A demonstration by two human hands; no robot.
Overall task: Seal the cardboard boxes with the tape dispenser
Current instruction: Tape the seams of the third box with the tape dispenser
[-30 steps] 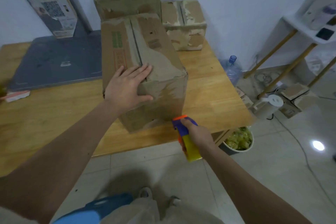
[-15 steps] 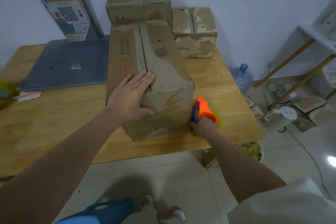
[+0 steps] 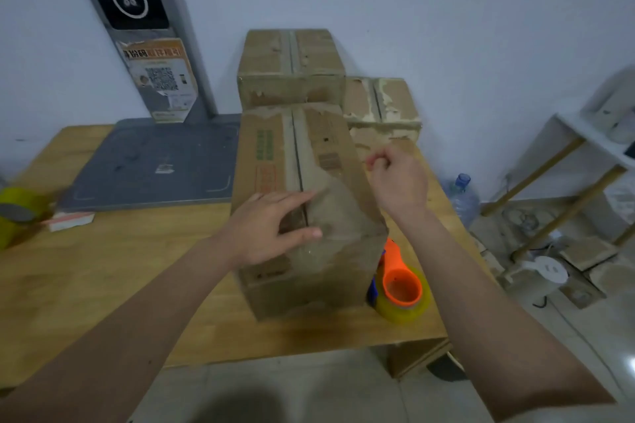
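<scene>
Head view, writing: the near cardboard box [image 3: 302,203] is showing green and orange print down its left top flap, too blurred to read; a poster [image 3: 161,79] on the grey panel behind is showing a QR code and orange header, not legible.
Head view, left hand [image 3: 271,227]: lying flat with straight fingers, pressing on the box top across the centre seam near the front edge.
Head view, right hand [image 3: 398,182]: hovering above the box's right edge, fingers curled, fingertips pinched; whether anything is between them, I cannot tell.
Head view, tape dispenser [image 3: 398,282]: sitting on the wooden table [image 3: 103,285], touching the box's front right corner, orange body with yellowish roll.
Head view, other boxes: two more boxes [image 3: 292,69] standing behind against the wall.
</scene>
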